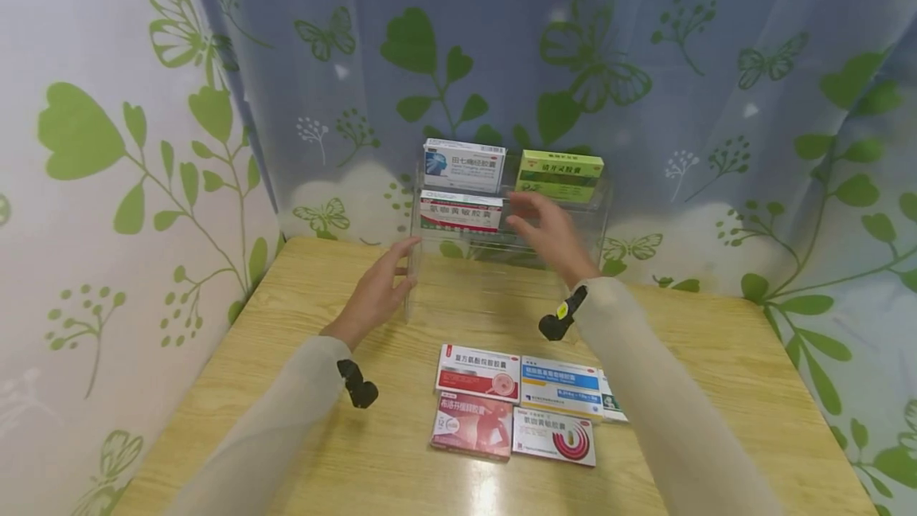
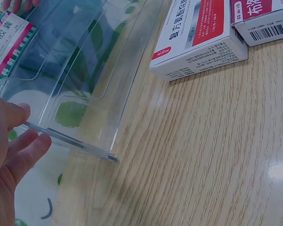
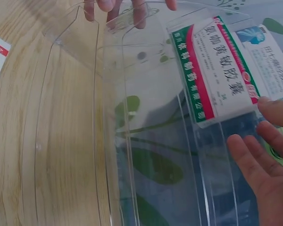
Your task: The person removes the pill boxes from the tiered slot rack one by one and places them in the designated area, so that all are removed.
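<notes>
On the left we see the left hand (image 1: 377, 291), fingers straight and relaxed, resting against the left side wall of a clear acrylic tiered rack (image 1: 415, 261) that stands at the far edge of the wooden table (image 1: 716, 388); the left wrist view shows the fingertips (image 2: 23, 141) touching the wall's edge. On the rack's top tier sits a blue-and-white medicine box (image 1: 464, 166), and below it, on the middle tier, a white box with a red and green band (image 1: 460, 212). To the right on the top tier stands a green medicine box (image 1: 559, 174). Our right hand (image 1: 548, 233) hovers in front of the middle tier, fingers spread and holding nothing, just beside the red-and-green box. Nearer us on the table lie four boxes in a block: a red-and-white box (image 1: 478, 373), a blue-and-white box (image 1: 561, 385), a red box (image 1: 471, 425) and a white box with red rings (image 1: 555, 436).
</notes>
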`<state>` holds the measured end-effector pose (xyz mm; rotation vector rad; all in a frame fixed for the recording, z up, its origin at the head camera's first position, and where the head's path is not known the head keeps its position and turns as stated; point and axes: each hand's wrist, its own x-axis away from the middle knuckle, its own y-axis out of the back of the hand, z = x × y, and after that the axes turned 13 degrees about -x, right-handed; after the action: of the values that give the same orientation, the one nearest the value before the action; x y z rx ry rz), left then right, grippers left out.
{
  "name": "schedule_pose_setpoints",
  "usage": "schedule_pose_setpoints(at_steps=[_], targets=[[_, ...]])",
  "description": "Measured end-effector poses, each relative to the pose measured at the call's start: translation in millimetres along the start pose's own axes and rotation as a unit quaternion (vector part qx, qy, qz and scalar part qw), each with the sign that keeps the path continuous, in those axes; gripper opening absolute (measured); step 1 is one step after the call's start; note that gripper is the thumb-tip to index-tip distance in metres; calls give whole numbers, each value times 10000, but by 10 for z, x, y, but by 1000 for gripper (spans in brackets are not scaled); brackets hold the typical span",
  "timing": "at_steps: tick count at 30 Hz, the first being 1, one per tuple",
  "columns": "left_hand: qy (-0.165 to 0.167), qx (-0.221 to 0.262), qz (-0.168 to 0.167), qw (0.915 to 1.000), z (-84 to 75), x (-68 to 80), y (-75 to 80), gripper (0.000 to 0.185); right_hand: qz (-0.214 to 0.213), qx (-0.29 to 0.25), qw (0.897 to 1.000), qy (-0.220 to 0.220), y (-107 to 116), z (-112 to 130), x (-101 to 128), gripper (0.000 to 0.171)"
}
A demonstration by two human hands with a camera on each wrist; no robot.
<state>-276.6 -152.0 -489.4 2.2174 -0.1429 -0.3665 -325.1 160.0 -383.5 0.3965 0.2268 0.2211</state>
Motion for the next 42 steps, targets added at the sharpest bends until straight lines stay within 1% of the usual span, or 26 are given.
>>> schedule_pose_setpoints(at_steps=[4, 7, 12, 18, 21, 24, 30, 34, 38, 42], targets=[[-11, -9, 12, 10000, -10, 8, -3, 72, -6, 301, 9995, 24, -106, 14, -63, 50], [0, -25, 14, 10000, -15, 10, -7, 73, -82, 389, 9992, 66, -168, 15, -83, 48], [-5, -23, 0, 10000, -20, 6, -15, 72, -381, 116, 9991, 111, -233, 1, -79, 39], [-138, 17, -40, 9999, -25, -2, -26, 72, -578, -97, 9981, 166, -273, -10, -77, 32], [-138, -7, -28, 9999, -20, -9, -38, 73, -722, -118, 9969, 298, -275, 3, -82, 30], [-119, -6, -32, 9999, -18, -5, -34, 73, -912, -165, 9939, 596, -258, 49, -95, 29], [-73, -21, -37, 10000, -18, 19, -3, 72, -1237, -359, 9845, 1188, -120, 186, -84, 30], [-79, -53, -34, 9999, -7, 22, 1, 72, -1413, -473, 9789, 1402, 38, 272, -3, 32], [-99, -70, -52, 9999, 4, 23, -5, 73, -1479, -475, 9793, 1300, 233, 323, 169, 36], [-103, -89, -55, 9999, 9, 28, -5, 73, -1475, -452, 9816, 1125, 441, 316, 423, 38]])
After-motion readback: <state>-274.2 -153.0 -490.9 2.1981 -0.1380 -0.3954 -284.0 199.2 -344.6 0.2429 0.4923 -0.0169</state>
